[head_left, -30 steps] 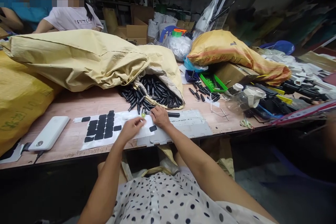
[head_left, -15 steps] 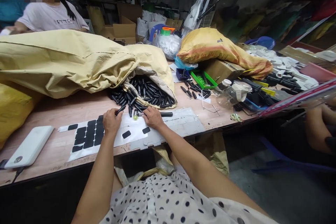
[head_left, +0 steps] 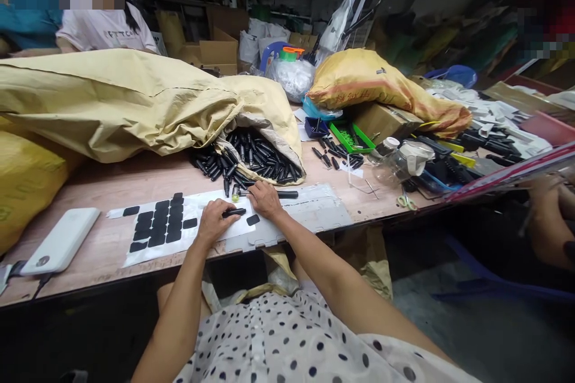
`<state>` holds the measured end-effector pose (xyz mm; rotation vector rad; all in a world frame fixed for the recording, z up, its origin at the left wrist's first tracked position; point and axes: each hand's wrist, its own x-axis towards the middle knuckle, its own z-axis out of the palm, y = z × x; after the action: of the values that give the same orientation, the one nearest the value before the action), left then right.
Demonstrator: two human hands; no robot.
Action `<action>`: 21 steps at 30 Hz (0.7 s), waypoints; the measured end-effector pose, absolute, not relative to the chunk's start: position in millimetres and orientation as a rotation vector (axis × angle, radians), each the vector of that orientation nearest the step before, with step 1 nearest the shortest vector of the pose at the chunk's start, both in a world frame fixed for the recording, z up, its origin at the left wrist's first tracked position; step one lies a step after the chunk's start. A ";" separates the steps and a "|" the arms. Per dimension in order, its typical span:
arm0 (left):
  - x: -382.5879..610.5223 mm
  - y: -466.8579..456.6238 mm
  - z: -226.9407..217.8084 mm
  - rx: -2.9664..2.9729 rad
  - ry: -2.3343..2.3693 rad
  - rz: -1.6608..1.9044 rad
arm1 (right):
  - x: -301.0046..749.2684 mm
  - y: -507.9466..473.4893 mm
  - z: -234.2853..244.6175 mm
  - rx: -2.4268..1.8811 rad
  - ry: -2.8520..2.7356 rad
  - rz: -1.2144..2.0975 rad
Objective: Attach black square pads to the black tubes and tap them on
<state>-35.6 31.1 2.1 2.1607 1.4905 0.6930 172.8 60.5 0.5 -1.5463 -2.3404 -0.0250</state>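
My left hand (head_left: 214, 221) is closed on a small black tube (head_left: 234, 212), held over a white backing sheet (head_left: 197, 206) that carries several black pads (head_left: 158, 227). One loose black pad (head_left: 253, 219) lies just right of the tube. My right hand (head_left: 265, 197) rests on the sheet, fingers closed on a tool with a black handle (head_left: 287, 194) and a yellow-green tip (head_left: 235, 191). A heap of black tubes (head_left: 251, 158) spills from the open mouth of a tan paper sack (head_left: 135, 102) just beyond both hands.
A white power bank (head_left: 60, 240) lies at the table's left front. A yellow sack (head_left: 24, 182) sits far left; another yellow sack (head_left: 381, 81), a cardboard box (head_left: 381, 122), a green tray (head_left: 350, 136), a plastic bottle (head_left: 398, 161) and scissors (head_left: 406, 201) stand right. Other people sit behind the tan sack.
My left hand picked a black tube from the heap's edge and brought it back right over the sheet. My right hand stayed on the tool.
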 end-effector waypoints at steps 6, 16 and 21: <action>-31.3 31.1 -1.4 2.131 1.498 0.676 | 182.7 58.9 0.2 -1.444 -2.365 0.049; -29.0 31.0 -7.2 2.125 1.480 0.785 | 194.4 32.8 5.3 -1.161 -2.174 0.080; -29.2 32.4 -10.8 2.130 1.479 0.794 | 204.7 16.7 4.9 -1.184 -2.161 0.100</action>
<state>-29.2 32.4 -10.8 2.1299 1.4789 0.7942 204.7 16.7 4.9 -1.1838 -2.1612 0.1000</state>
